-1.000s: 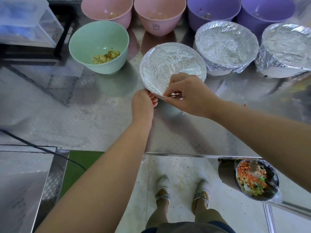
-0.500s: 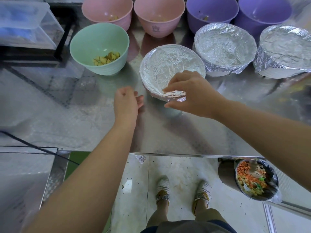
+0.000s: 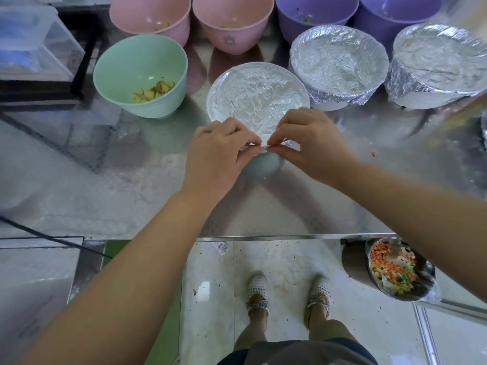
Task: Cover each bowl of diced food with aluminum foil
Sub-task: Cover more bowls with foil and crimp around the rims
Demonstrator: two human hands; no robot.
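Note:
A bowl covered with crinkled aluminum foil (image 3: pixel 257 93) sits on the steel table in front of me. My left hand (image 3: pixel 218 156) and my right hand (image 3: pixel 308 143) both pinch the loose foil edge at the bowl's near rim, fingertips almost touching. Two more foil-covered bowls stand to the right, one (image 3: pixel 338 61) beside it and one (image 3: pixel 440 61) at the far right. An uncovered green bowl (image 3: pixel 139 75) with diced yellow food stands to the left.
Two pink bowls (image 3: pixel 150 19) (image 3: pixel 232 22) and two purple bowls (image 3: pixel 316 14) (image 3: pixel 395 11) line the back, uncovered. A clear plastic box (image 3: pixel 34 43) sits far left. A bin of mixed scraps (image 3: pixel 395 272) stands below the table edge (image 3: pixel 290 237) at right.
My left hand, which had drawn away to the left half a second ago, has returned to the near rim and now pinches the foil beside my right hand.

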